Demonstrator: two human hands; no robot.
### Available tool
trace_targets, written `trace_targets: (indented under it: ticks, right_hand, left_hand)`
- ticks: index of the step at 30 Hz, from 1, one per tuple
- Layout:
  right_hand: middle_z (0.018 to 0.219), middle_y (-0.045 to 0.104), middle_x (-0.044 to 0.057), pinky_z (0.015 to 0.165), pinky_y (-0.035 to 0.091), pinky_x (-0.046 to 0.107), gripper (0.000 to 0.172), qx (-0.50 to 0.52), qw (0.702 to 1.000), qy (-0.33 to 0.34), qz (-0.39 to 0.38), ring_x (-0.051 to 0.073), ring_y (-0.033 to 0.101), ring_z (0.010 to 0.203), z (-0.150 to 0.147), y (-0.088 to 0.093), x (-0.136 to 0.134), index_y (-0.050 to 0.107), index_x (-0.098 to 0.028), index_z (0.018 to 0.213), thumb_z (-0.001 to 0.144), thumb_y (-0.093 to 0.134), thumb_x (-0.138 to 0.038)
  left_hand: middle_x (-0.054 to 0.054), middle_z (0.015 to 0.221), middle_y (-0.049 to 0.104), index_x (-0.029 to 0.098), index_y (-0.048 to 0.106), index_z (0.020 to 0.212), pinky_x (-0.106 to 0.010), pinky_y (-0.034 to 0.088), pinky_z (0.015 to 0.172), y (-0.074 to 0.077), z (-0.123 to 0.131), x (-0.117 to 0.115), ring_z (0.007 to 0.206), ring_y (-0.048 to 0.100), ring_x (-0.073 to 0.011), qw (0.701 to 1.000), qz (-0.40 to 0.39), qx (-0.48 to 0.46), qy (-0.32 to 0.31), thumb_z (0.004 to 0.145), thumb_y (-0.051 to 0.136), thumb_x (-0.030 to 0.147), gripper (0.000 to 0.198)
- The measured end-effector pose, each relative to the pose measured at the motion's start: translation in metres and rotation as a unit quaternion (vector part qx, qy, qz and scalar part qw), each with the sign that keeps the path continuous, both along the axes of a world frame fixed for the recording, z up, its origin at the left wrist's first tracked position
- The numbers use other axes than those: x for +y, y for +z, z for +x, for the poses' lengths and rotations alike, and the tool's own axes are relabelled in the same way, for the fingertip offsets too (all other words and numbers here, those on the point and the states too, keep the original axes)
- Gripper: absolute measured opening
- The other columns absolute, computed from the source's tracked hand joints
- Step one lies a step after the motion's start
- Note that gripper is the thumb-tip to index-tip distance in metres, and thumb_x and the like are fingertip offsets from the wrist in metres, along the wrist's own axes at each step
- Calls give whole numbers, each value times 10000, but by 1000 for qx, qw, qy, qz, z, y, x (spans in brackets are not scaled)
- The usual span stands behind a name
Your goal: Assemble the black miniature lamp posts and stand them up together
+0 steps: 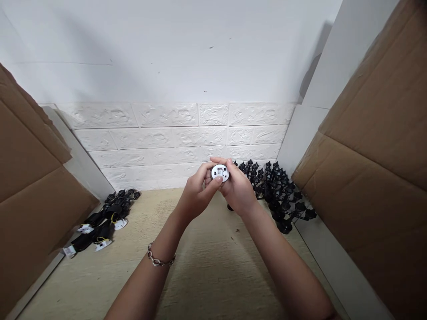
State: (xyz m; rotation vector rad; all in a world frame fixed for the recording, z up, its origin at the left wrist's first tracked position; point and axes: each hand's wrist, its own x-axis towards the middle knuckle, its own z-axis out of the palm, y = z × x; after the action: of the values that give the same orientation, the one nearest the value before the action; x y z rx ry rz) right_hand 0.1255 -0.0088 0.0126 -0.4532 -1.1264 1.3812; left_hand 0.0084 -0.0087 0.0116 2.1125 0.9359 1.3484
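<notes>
A small white round disc [219,170] with dark slots and a printed label is held between both hands, near the middle of the view. My left hand [199,189] grips it from the left, the thumb lying on its lower face. My right hand [239,186] wraps its right side, with the thumb at the upper right edge and fingers behind. What lies behind the disc is hidden by the fingers.
Several black star-tipped pieces [278,189] stand in a cluster at the right. Black parts with white discs and yellow wires [102,224] lie at the left. Cardboard sheets [33,178] [373,169] flank both sides; a white brick-patterned wall [147,138] rises behind the table [213,275].
</notes>
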Motion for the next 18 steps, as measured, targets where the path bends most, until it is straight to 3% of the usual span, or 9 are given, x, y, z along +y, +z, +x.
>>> trace_targets:
  ticks: [6, 9, 13, 15, 18]
  right_hand:
    - [1008, 592, 37, 655, 462, 251, 344, -79, 991, -92, 63, 150, 557, 856, -3, -3, -1, 595, -214, 1017, 833, 432, -454]
    - [1079, 584, 38, 768, 458, 285, 332, -111, 979, -143, 92, 173, 528, 992, -5, -3, -3, 593, -208, 1020, 859, 391, -417]
    - [1011, 611, 37, 840, 436, 321, 308, -158, 955, -216, 130, 172, 545, 966, -5, -2, -5, 599, -196, 990, 869, 382, -379]
    - [1014, 616, 32, 871, 422, 321, 295, -167, 948, -225, 152, 167, 544, 973, -3, -2, -5, 605, -198, 982, 870, 390, -366]
    - [1084, 597, 26, 868, 430, 311, 307, -148, 962, -174, 153, 165, 539, 1001, 0, -1, -4, 595, -216, 1025, 872, 394, -390]
  left_hand:
    - [-35, 827, 539, 188, 502, 1055, -239, 423, 611, -2, 2, 1, 690, 487, -119, 987, -92, -111, -74, 863, 384, 410, 316]
    - [-45, 873, 552, 185, 508, 1043, -250, 445, 660, -3, 4, 0, 749, 515, -128, 987, -92, -117, -62, 867, 377, 407, 312]
    - [-28, 811, 549, 185, 519, 1025, -261, 449, 662, -4, 6, -3, 716, 522, -126, 991, -83, -101, -42, 865, 393, 385, 285]
    - [-22, 780, 544, 188, 524, 1025, -259, 445, 644, -3, 6, -3, 692, 513, -123, 991, -76, -98, -42, 862, 403, 382, 281]
    - [-27, 786, 545, 191, 527, 1033, -260, 437, 645, -2, 4, -2, 702, 503, -128, 993, -63, -94, -43, 852, 423, 390, 289]
